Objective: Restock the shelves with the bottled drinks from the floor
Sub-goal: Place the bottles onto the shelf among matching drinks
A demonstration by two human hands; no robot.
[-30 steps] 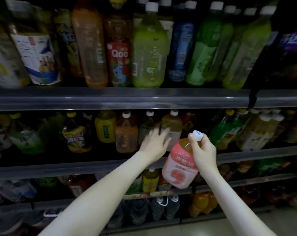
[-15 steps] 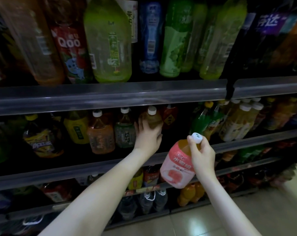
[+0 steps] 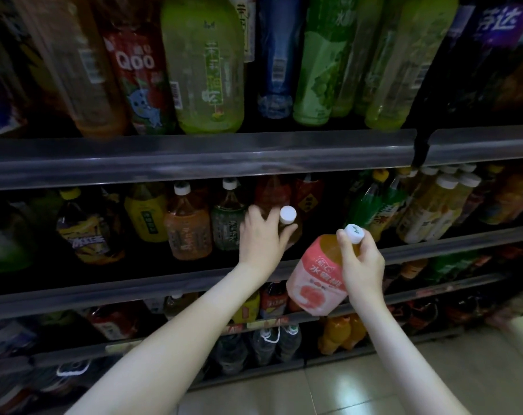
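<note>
My right hand (image 3: 362, 265) grips the neck of a peach drink bottle (image 3: 317, 283) with a pink label and white cap, held tilted in front of the middle shelf (image 3: 134, 292). My left hand (image 3: 261, 238) is curled round an amber tea bottle with a white cap (image 3: 287, 215) standing on that shelf, just left of the pink bottle. Most of the tea bottle's body is hidden behind my left hand.
Large green, orange and red bottles fill the top shelf (image 3: 194, 157). Tea and juice bottles line the middle shelf on both sides of my left hand. Lower shelves hold more bottles. Pale tiled floor (image 3: 374, 384) lies at the bottom right.
My left hand has closed round the white-capped tea bottle and drawn it forward and right. The pink bottle in my right hand stays about where it was.
</note>
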